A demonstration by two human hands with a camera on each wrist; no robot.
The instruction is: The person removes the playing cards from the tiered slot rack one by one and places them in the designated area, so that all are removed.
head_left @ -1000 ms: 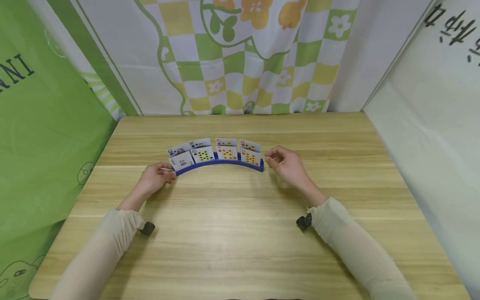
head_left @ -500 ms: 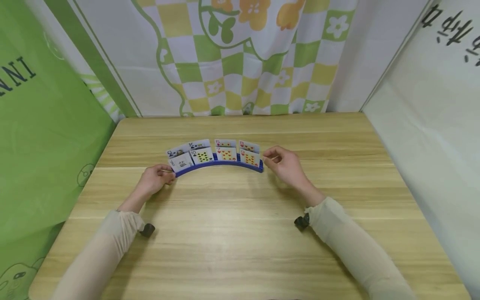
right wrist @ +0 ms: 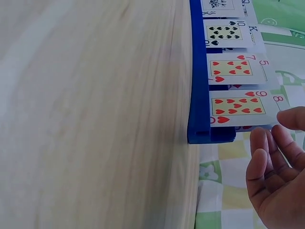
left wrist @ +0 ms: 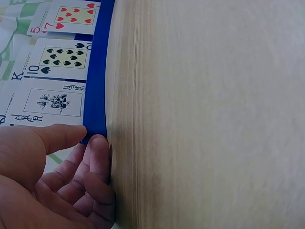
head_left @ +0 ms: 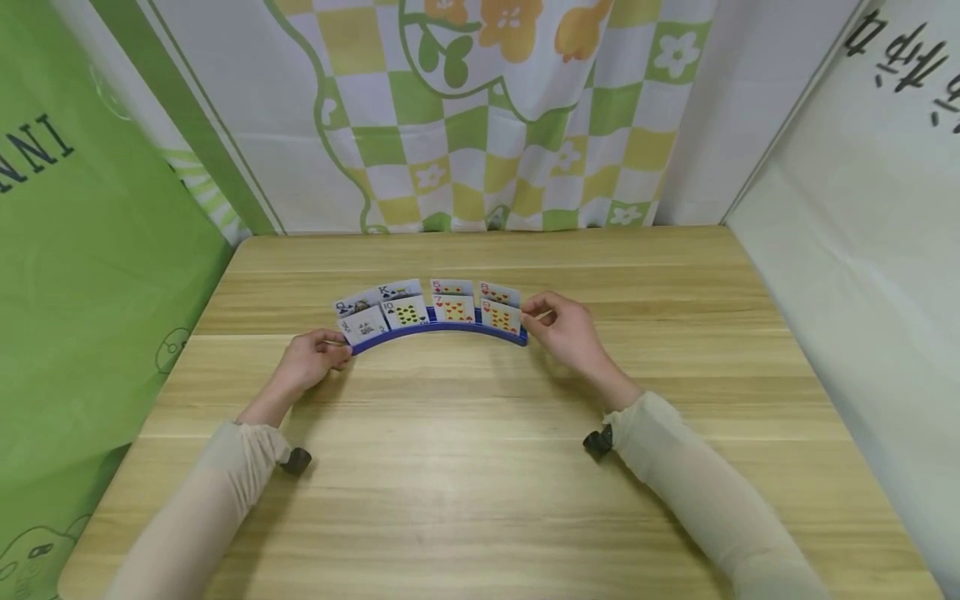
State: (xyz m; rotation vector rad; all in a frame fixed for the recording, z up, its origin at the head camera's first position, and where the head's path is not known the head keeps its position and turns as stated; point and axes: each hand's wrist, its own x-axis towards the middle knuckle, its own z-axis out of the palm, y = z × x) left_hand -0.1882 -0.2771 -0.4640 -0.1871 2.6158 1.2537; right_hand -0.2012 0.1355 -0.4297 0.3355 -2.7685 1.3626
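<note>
Head view: we see the card holder [head_left: 438, 327] lying crosswise, left hand [head_left: 306, 362] pinching its left end, right hand [head_left: 566, 331] at the rightmost cards [head_left: 501, 317], its grip unclear.

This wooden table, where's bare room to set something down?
Bare tabletop: between left sleeve and right sleeve, in front of the blue holder; also between cards and curtain. Crowded: the holder's ends, by the left hand and right hand.

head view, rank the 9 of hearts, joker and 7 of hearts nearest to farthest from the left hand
1. Joker, front row's left end, beside the left hand
2. 7 of hearts, third along
3. 9 of hearts, front row's right end
</note>
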